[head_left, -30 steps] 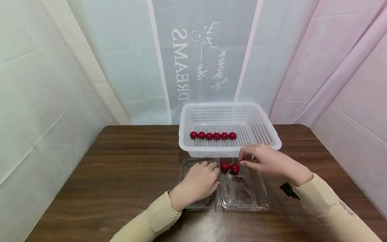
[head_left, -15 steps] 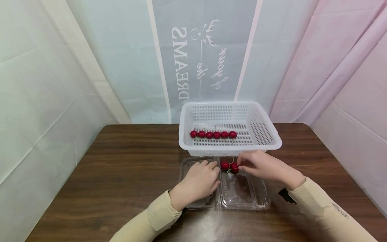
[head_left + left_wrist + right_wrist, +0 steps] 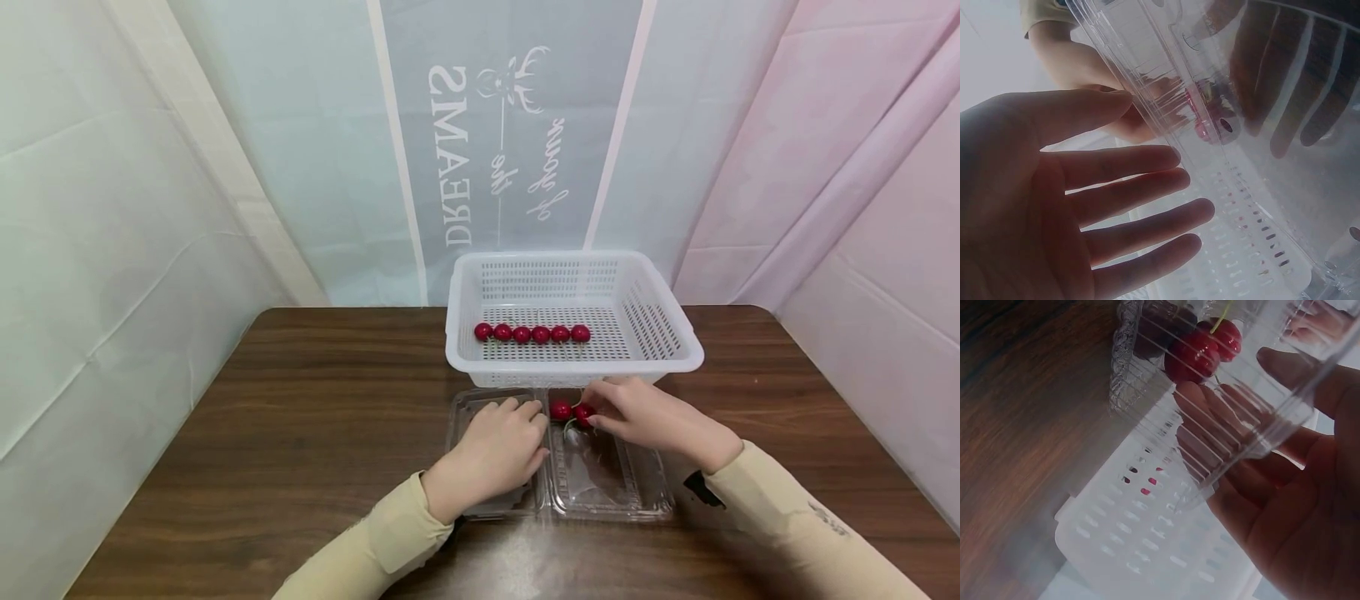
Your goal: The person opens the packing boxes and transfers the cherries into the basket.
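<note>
A clear plastic clamshell box [image 3: 600,496] lies opened flat on the table, its two halves side by side. My left hand [image 3: 495,450] rests on the left half; its fingers look straight and spread in the left wrist view. Two red cherries [image 3: 560,409] with green stems sit at the far end of the right half. Reaching in from the right, my right hand [image 3: 648,417] has its fingers at the right-hand cherry [image 3: 583,415]. In the right wrist view the fingertips come up to a cherry [image 3: 1190,359], while the thumb stands apart from it.
Behind the box stands a white slotted plastic basket [image 3: 573,367]. Inside it is a row of several red cherries [image 3: 541,335]. The brown wooden table [image 3: 337,408] ends at hanging cloth [image 3: 345,167] at the back.
My right hand has moved left and slightly lower, from beside the cherries to the right-hand one. The left hand has stayed on the box, and the basket's cherries are unchanged.
</note>
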The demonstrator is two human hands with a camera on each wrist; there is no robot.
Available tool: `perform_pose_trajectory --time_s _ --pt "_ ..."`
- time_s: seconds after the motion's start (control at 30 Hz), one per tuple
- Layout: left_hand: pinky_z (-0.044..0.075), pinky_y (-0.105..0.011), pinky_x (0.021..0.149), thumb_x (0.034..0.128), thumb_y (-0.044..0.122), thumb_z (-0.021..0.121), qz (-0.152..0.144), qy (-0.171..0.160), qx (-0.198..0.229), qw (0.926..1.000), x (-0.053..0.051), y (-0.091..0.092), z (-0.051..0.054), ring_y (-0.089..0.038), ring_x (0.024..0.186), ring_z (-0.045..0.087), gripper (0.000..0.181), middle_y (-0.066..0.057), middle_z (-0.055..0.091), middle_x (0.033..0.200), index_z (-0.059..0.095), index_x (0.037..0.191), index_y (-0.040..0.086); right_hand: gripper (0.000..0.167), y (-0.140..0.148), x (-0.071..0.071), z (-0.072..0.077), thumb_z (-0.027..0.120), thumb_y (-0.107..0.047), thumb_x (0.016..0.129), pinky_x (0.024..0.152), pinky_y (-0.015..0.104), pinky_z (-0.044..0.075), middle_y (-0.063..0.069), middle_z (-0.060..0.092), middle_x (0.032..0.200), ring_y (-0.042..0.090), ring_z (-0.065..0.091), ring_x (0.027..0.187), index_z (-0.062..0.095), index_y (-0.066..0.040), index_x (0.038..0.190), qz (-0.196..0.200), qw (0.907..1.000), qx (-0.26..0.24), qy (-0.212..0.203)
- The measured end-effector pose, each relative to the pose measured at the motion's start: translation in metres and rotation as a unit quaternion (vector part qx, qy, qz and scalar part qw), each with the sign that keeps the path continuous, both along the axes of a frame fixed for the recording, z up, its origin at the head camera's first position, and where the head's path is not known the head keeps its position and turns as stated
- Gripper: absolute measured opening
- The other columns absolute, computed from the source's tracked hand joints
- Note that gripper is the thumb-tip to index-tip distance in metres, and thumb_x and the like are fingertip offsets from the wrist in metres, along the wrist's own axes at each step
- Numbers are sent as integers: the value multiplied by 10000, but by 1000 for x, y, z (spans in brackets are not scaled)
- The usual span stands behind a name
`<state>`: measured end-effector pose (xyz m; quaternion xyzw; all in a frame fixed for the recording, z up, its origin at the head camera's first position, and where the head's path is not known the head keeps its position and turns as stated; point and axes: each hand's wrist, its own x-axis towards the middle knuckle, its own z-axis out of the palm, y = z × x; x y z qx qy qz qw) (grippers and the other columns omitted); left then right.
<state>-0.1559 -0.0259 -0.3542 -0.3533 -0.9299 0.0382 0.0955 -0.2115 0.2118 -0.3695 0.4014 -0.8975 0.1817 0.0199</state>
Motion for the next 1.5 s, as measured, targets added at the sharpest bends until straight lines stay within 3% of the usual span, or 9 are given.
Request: perform_pose_trajectory --time_s 0.37,0.7,1.3,1.5 --pt "522 -320 744 880 410 619 -48 -20 39 10000 2 1 2 -183 958 615 330 -11 643 1165 678 1070 147 132 -4 -3 -8 718 -86 800 665 289 514 19 647 844 137 627 768 629 -71 896 -20 9995 109 291" --pt "520 -325 745 881 407 616 -36 -43 50 10000 2 1 1 -183 959 613 317 -9 643 1162 677 1059 152 117 -9 -1 -12 694 -213 852 593 244 455 -23 624 804 32 527 683 650 -112 893 -268 9981 546 -101" --pt "520 -314 743 882 408 616 -37 13 35 10000 1 1 0 -176 951 616 312 -3 644 1159 679 1054 157 191 -15 2 -17 739 -268 812 545 226 423 -23 579 761 26 478 621 637 -110 844 -234 9980 581 126" --pt "522 -310 751 887 409 609 -34 -1 36 10000 1 1 0 -172 958 616 312 -2 642 1163 677 1060 158 212 -15 2 -20 774 -256 773 534 210 397 -32 544 765 27 446 619 638 -118 858 -233 9976 653 32"
